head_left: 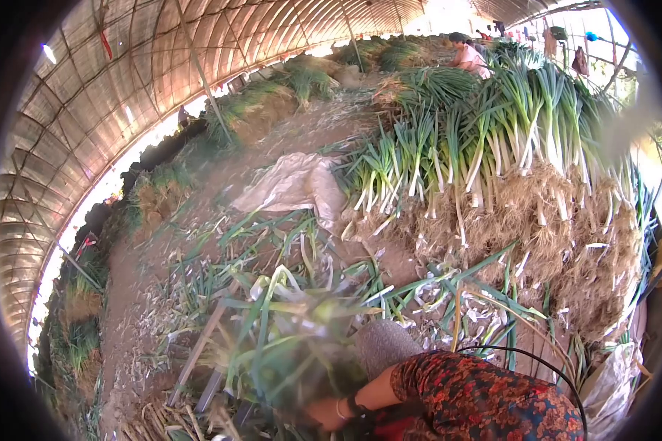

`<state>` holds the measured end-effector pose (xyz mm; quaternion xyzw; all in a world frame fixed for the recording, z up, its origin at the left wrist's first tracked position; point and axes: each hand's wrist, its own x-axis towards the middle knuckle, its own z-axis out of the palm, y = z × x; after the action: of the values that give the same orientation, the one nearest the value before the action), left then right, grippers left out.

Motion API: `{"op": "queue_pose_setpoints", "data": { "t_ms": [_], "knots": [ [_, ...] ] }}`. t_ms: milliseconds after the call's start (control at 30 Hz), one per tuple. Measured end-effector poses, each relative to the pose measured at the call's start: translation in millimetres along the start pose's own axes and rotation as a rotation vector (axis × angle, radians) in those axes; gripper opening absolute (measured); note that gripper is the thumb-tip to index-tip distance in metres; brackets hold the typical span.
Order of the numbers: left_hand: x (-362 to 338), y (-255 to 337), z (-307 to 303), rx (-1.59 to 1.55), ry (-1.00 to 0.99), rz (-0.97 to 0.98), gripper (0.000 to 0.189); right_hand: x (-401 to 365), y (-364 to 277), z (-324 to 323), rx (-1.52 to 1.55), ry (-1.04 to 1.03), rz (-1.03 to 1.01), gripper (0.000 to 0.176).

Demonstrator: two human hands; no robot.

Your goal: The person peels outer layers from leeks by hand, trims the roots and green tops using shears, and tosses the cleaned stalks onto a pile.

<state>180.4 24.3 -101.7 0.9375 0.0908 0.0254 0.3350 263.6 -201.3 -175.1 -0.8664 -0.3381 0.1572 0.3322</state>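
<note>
My right hand (324, 413), below a floral sleeve (485, 389) with a pale bracelet and a dark band at the wrist, reaches in from the lower right. Its fingers fade into blur and shadow, so whether it grips anything does not show. Right above it is a smeared mass of green leaves (294, 367). Loose leek leaves and stalks (261, 316) lie heaped just beyond. A grey-covered knee (386, 345) rises beside my forearm. My left hand is not in view.
A large stack of leeks (522, 140) with shaggy roots (537, 220) stands on the right. A pale sack (294, 184) lies on the littered soil. Another person (471, 59) bends at the back. Leek bundles (265, 103) line the left under the arched roof (103, 95).
</note>
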Motion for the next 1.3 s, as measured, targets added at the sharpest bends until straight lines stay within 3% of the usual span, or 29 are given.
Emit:
{"op": "queue_pose_setpoints", "data": {
  "t_ms": [33,133,200,233,267,300,333,367,467,567,667,833,933,1067,1100,1133,1233,1300],
  "knots": [
    [-3,0,-3,-0.049,0.005,-0.008,0.033,32,41,42,0.033,0.041,-0.086,0.069],
    [-26,0,-18,-0.228,0.039,-0.099,0.027,15,23,9,0.381,0.082,-0.275,0.050],
    [-46,14,-25,-0.396,0.043,-0.236,0.023,10,23,-8,0.291,0.067,-0.083,0.036],
    [-49,33,-25,-0.502,-0.018,-0.436,0.016,6,10,-34,0.152,-0.088,0.042,0.035],
    [-55,46,-22,-0.723,0.005,-0.437,0.015,2,12,-28,0.402,0.054,-0.040,0.036],
    [-49,-3,-1,-0.534,0.009,-0.289,0.018,-2,2,-43,0.381,-0.138,0.147,0.036],
    [-47,-34,23,-0.564,0.088,-0.367,0.021,-12,-10,-47,0.363,0.007,0.052,0.039],
    [-49,-62,42,-0.559,0.103,-0.406,0.022,-21,-22,-53,0.446,-0.068,0.115,0.042],
    [-44,-50,46,-0.578,0.067,-0.536,0.022,-51,-38,-51,0.206,-0.151,-0.125,0.047],
    [-47,-55,49,-0.574,0.076,-0.575,0.022,-79,-65,-57,0.177,-0.436,-0.106,0.046],
    [-48,-57,52,-0.575,0.104,-0.546,0.021,-84,-85,-60,0.103,-0.517,-0.053,0.044],
    [-47,-61,60,-0.634,0.103,-0.568,0.022,-37,-76,-29,0.060,-0.260,-0.069,0.048],
    [-49,-60,58,-0.605,0.107,-0.542,0.022,-46,-81,-29,-0.005,-0.185,-0.031,0.042],
    [-48,-70,63,-0.388,0.093,-0.416,0.027,-66,-81,-37,0.006,-0.357,-0.091,0.044],
    [-46,-72,67,-0.259,0.141,-0.342,0.024,-61,-70,-32,-0.030,-0.248,-0.111,0.046],
    [-45,-66,59,-0.160,0.251,-0.260,0.021,-53,-63,-30,-0.074,-0.204,0.006,0.051],
    [-33,-52,27,0.150,0.531,-0.012,0.014,-38,-48,-27,-0.096,-0.157,0.079,0.060],
    [-29,-59,-7,0.364,0.454,-0.153,0.013,-45,-37,-14,-0.100,-0.127,0.052,0.064]
  ]
}}
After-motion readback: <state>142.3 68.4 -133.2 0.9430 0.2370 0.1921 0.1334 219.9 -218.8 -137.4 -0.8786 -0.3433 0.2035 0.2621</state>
